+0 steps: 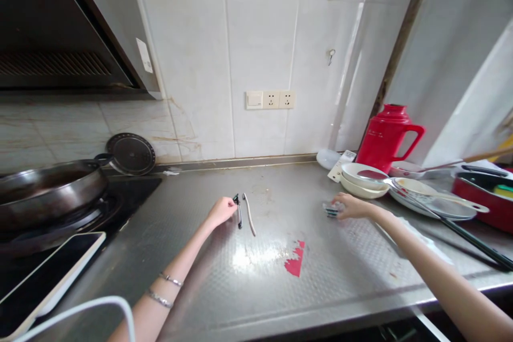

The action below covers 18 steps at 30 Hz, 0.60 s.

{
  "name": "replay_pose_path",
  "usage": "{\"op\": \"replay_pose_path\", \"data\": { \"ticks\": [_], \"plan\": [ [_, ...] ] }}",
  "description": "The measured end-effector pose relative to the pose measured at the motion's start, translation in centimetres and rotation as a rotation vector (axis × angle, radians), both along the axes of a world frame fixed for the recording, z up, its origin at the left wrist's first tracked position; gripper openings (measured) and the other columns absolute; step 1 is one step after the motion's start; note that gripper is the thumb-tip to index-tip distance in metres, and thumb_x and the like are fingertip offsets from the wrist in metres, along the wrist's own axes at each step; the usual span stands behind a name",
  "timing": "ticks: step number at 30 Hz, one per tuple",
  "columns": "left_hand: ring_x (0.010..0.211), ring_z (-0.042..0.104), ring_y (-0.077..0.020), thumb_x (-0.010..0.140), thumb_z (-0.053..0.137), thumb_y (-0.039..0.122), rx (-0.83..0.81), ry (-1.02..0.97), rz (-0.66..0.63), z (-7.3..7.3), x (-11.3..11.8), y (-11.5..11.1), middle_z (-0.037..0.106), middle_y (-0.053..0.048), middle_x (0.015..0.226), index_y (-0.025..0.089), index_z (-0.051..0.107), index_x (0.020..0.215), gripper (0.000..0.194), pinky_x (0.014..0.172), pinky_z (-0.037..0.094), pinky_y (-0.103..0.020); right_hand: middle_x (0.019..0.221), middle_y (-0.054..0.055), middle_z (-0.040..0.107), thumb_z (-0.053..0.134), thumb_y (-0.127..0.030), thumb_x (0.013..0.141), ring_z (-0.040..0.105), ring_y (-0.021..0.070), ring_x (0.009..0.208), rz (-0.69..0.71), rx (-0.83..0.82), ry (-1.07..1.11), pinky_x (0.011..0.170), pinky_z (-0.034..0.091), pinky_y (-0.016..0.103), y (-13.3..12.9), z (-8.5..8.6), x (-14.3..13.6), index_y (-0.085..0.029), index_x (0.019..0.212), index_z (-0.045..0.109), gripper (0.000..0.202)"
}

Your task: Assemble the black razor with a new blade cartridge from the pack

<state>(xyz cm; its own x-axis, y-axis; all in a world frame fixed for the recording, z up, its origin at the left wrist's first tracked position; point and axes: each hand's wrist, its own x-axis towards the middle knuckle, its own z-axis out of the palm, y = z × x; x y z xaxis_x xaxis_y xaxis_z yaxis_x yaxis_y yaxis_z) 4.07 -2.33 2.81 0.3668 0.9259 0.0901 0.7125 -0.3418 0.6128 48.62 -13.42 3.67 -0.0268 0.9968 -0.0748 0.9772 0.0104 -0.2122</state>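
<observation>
I see the left hand (221, 211) stretched out to about eleven o'clock on the steel worktop (280, 278), fingers curled and pinched on the top end of a small black tool (239, 212) that looks like a peeler, though it is too small to be sure; a pale slim utensil (249, 215) lies just beside it at its three o'clock. The right hand (349, 206) reaches to about one o'clock, palm down, fingers closed over a small dark-and-white packet (331, 209) pressed to the metal. To handle both cleanly, I judge each grip should firm up before lifting, keeping the black tool clear of its pale neighbour. Both arms are nearly straight, and the left wrist carries two bracelets (166, 288). A red smear (295, 262) sits at six o'clock between the hands. Stacked bowls (363, 179) and a red jug (387, 136) stand past the right hand; a wok (48, 189) sits far at nine o'clock.
</observation>
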Motion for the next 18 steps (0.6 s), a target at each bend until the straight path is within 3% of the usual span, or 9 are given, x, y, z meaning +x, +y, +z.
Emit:
{"op": "replay_pose_path", "data": {
  "ticks": [4, 12, 18],
  "plan": [
    [0.045, 0.051, -0.0104, 0.073, 0.046, 0.024, -0.027, 0.021, 0.048, -0.5, -0.4, 0.3, 0.06, -0.001, 0.052, 0.014, 0.06, 0.061, 0.021, 0.048, 0.034, -0.02, 0.105, 0.011, 0.055, 0.066, -0.028, 0.06, 0.053, 0.0231, 0.097, 0.081, 0.053, 0.088, 0.088, 0.04, 0.031, 2.2, 0.7, -3.6, -0.016, 0.099, 0.064, 0.041],
    [0.05, 0.056, -0.0122, 0.073, 0.046, 0.022, -0.017, 0.081, 0.104, -0.7, -0.9, 0.0, 0.064, -0.003, 0.056, 0.015, 0.063, 0.067, 0.02, 0.052, 0.037, -0.021, 0.114, 0.011, 0.051, 0.066, -0.026, 0.06, 0.049, 0.0231, 0.105, 0.358, 0.055, 0.168, 0.092, 0.038, 0.032, 7.9, 1.9, -16.7, -0.015, 0.106, 0.062, 0.048],
    [0.072, 0.062, -0.0173, 0.074, 0.048, 0.024, 0.084, 0.172, 0.212, -0.7, -2.2, 0.8, 0.069, -0.008, 0.078, 0.017, 0.066, 0.071, 0.019, 0.062, 0.041, -0.024, 0.115, 0.012, 0.051, 0.069, -0.028, 0.058, 0.049, 0.0253, 0.106, 0.377, 0.024, 0.118, 0.091, 0.039, 0.031, 10.1, 1.3, -20.7, -0.016, 0.106, 0.063, 0.05]
  ]
}}
